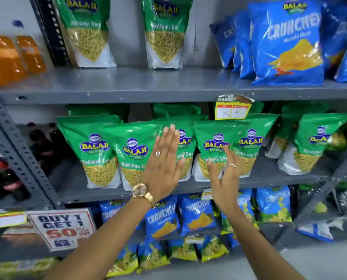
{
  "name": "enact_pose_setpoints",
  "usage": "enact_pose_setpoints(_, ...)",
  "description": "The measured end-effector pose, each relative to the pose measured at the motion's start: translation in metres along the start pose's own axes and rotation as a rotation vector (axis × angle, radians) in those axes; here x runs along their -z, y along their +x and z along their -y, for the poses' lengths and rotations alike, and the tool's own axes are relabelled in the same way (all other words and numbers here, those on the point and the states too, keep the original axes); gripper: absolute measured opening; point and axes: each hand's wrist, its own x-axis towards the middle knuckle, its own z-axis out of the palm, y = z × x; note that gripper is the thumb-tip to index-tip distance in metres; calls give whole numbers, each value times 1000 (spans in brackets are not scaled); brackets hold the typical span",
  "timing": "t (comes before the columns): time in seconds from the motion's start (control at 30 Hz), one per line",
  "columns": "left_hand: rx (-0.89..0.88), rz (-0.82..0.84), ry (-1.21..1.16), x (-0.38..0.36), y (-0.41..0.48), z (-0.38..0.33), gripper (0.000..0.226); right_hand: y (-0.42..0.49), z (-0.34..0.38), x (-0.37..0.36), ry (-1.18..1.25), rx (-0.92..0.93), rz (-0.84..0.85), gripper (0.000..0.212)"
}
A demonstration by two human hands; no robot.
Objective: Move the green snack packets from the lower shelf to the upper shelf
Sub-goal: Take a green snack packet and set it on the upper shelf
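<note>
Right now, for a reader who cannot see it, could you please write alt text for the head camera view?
Two bare hands, the left hand and the right hand, reach open toward green snack packets standing in a row on the lower shelf. Two more green packets already stand on the upper shelf, beside blue chip bags.

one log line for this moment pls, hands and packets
left hand: open, flat before green Balaji packets | right hand: open, nothing held | upper shelf: two green packets already standing
</note>
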Motion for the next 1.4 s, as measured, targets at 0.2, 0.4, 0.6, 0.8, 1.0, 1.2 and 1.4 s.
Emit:
enact_pose_setpoints(0.2, 17, 317, 324, -61, -32, 15, 78, 2, -52, -36, -109, -444, 209, 108)
enact_pose_setpoints(0.4, 16, 386, 498, -76, -40, 30, 94, -7, -44, -58, -54, -471, 38, 125)
enact_pose_setpoints(0.6, 52, 428, 559, -117, -37, 41, 100, 9, -81, -77, 78, -477, -21, 111)
enact_pose_setpoints(0.8, 62, 451, 546, -121, -36, 39, 98, 11, -87, -75, 110, -422, -107, 94)
enact_pose_setpoints(1.0, 98, 450, 558, -128, -47, 40, 101, 0, -95, -70, 114, -439, -101, 89)
enact_pose_setpoints(1.2, 88, 461, 530, -113, -39, 31, 90, -29, -84, -47, 154, -470, -118, 88)
enact_pose_setpoints(1.4, 5, 619, 403, -85, -44, 14, 127, -57, -64, -17, 223, -470, -126, 85)
